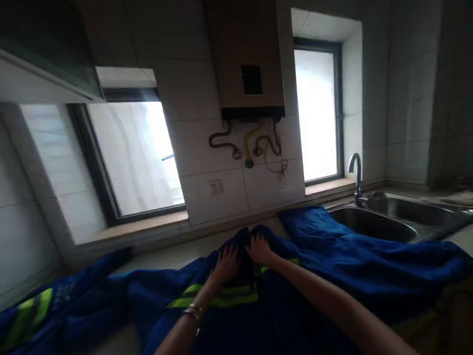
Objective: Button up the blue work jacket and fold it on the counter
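Observation:
A blue work jacket (pixel 221 328) with yellow-green and grey reflective bands lies spread over the counter, one sleeve reaching left and the other cloth reaching right. My left hand (pixel 226 265) rests on its upper part, fingers apart and pointing away from me; a bracelet circles that wrist. Close beside it, my right hand (pixel 260 250) lies on the dark gathered cloth near the collar, its fingers spread and slightly bent. Both fingertips touch the fabric; the thumbs are hard to make out. More blue cloth (pixel 354 256) extends right, close to the sink's front edge.
The counter (pixel 173 257) runs along a tiled wall. A double sink (pixel 369 224) with a tall faucet (pixel 356 177) stands at right. Above are a water heater (pixel 247 54) with pipes, a wall socket (pixel 215 186), two windows and, at upper left, a cabinet (pixel 48 54).

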`<state>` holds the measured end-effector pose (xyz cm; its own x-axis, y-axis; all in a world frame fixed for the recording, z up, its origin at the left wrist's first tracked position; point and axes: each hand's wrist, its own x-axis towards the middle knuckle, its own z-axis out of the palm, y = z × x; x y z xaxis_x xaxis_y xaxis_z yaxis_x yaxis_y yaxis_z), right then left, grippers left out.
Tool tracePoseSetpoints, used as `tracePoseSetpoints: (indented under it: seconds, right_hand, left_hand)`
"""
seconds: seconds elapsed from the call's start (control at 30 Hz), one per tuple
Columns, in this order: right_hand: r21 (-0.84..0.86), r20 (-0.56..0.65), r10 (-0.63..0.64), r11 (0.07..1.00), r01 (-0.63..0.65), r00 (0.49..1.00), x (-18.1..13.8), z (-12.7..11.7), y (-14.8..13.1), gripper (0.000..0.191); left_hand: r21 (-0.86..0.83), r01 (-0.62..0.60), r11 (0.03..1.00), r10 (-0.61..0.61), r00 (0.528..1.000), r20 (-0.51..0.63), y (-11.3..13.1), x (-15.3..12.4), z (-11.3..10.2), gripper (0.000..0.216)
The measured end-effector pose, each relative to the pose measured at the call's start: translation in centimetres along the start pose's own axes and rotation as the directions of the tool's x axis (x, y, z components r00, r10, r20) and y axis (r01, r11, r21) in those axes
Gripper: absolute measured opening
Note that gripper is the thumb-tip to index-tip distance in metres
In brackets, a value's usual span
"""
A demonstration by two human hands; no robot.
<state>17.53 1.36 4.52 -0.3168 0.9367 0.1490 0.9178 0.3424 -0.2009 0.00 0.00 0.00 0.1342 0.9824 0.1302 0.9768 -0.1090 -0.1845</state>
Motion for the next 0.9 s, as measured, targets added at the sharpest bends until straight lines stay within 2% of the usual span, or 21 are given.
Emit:
tracePoseSetpoints:
  seconds: [0.13,0.27,0.47,0.67,0.77,0.9]
  right_hand:
    - [0.028,0.094,-0.001,1.000,-0.001,0.996,-1.8,3.4,-0.4,0.079]
    - [0.149,0.069,0.006,0.989,-0.016,0.998,-1.2,5.8,-0.1,0.083]
    - [0.219,0.074,0.008,0.976,-0.024,0.997,1.8,6.5,0.6,0.092]
    - [0.236,0.160,-0.028,0.972,-0.011,0.987,5.0,6.9,1.3,0.103]
    - [0.203,0.122,-0.031,0.979,0.006,0.992,6.5,7.6,1.5,0.095]
    - [0.119,-0.006,-0.037,0.992,0.037,0.999,8.0,8.4,1.6,0.064]
  left_hand:
    - [-0.052,0.040,0.998,-0.037,0.998,0.057,0.3,-1.4,1.3,0.063]
    - [-0.065,0.088,0.994,-0.083,0.993,0.078,0.4,-0.9,1.1,0.064]
    - [-0.101,0.162,0.982,-0.152,0.984,0.095,0.4,1.6,1.3,0.061]
    - [-0.134,0.243,0.961,-0.230,0.968,0.105,-0.1,4.4,2.4,0.059]
    - [-0.172,0.254,0.952,-0.242,0.966,0.086,-0.4,5.0,2.4,0.060]
    - [-0.252,0.260,0.932,-0.256,0.965,0.047,-0.4,5.3,2.2,0.059]
